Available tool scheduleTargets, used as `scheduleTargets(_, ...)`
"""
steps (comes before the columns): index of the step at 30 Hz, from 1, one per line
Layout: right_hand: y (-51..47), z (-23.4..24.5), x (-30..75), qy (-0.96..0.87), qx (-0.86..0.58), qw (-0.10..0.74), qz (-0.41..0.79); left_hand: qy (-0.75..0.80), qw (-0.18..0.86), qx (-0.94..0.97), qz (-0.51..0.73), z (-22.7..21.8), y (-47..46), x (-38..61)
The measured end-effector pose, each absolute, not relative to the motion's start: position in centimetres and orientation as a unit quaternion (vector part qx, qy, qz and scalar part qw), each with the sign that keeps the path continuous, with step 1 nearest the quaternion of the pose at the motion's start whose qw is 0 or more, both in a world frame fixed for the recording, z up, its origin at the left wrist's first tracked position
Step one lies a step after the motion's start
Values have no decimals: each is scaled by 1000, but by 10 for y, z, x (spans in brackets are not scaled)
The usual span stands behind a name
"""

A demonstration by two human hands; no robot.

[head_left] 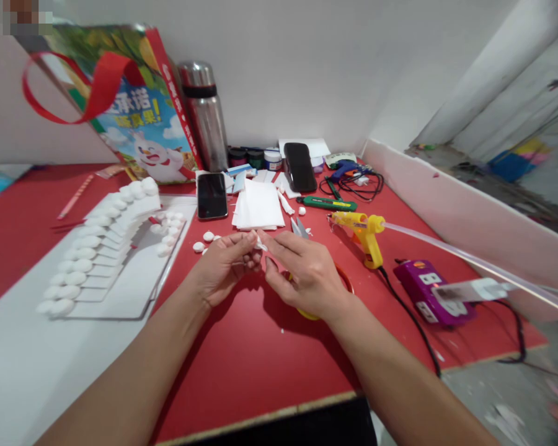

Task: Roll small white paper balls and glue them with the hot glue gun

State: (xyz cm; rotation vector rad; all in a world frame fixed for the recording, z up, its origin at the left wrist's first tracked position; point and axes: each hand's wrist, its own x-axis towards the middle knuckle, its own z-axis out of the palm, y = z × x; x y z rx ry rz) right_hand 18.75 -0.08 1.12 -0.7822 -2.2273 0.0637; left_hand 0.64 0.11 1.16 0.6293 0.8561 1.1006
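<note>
My left hand [225,263] and my right hand [302,272] meet over the red table [242,365], and together their fingertips pinch a small white scrap [260,244]. A few small white balls [204,240] lie just left of my left hand. Scissors [299,228] lie under my right hand, their yellow and orange handles partly hidden. A stack of white sheets [259,206] sits just beyond my fingers.
A white staircase model [106,248] edged with white balls stands on a white board at left. A yellow glue gun [365,235], purple power strip [428,288], green utility knife [329,202], two phones [212,195], steel flask [207,118] and printed gift bag [144,118] surround the work spot.
</note>
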Motion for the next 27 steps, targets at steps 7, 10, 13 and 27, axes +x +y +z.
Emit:
scheduleTargets(7,-1,10,187,-874,-316,368,5,404,707,299,497,8,2,4)
scheduleTargets(10,-1,11,186,-876,-318,363,-6,414,700,309,493,5,3,2)
scheduleTargets(13,0,11,186,-877,-314,364,-16,417,700,315,487,3,3,2)
scheduleTargets(27,-2,11,185,-880,-328,344,-26,425,690,315,494,5,2,5)
